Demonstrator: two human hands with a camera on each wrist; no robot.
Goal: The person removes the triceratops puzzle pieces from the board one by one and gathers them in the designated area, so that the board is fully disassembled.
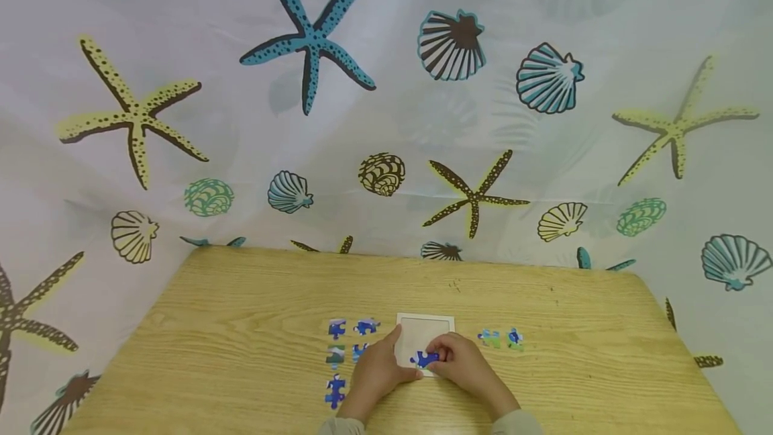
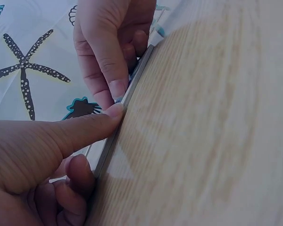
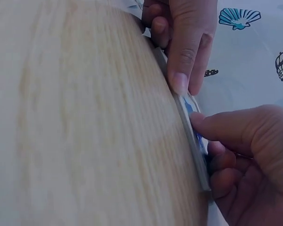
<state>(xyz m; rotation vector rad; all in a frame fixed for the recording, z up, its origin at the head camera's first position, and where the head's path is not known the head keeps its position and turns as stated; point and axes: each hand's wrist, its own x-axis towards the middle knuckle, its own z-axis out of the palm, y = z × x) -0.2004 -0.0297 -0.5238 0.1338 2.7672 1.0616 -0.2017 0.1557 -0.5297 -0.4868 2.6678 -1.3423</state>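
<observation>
A square, pale puzzle tray [image 1: 426, 317] with a raised rim lies on the wooden table in front of the person. The left hand [image 1: 379, 369] holds it at the left side and near edge, the thumb against the front rim. Between thumb and fingers, the right hand [image 1: 468, 364] pinches a dark blue jigsaw piece [image 1: 425, 359] over the tray's near right part. Both wrist views look low along the tray edge [image 3: 191, 141]. There the piece shows only as a blue sliver [image 3: 188, 107], its underside hidden.
Left of the tray are several loose jigsaw pieces [image 1: 335, 354], one partly covered by the left hand. Two more, a green-blue piece [image 1: 490, 337] and a blue piece [image 1: 515, 337], lie to the right. A curtain [image 1: 386, 126] printed with shells and starfish surrounds the table [image 1: 241, 327].
</observation>
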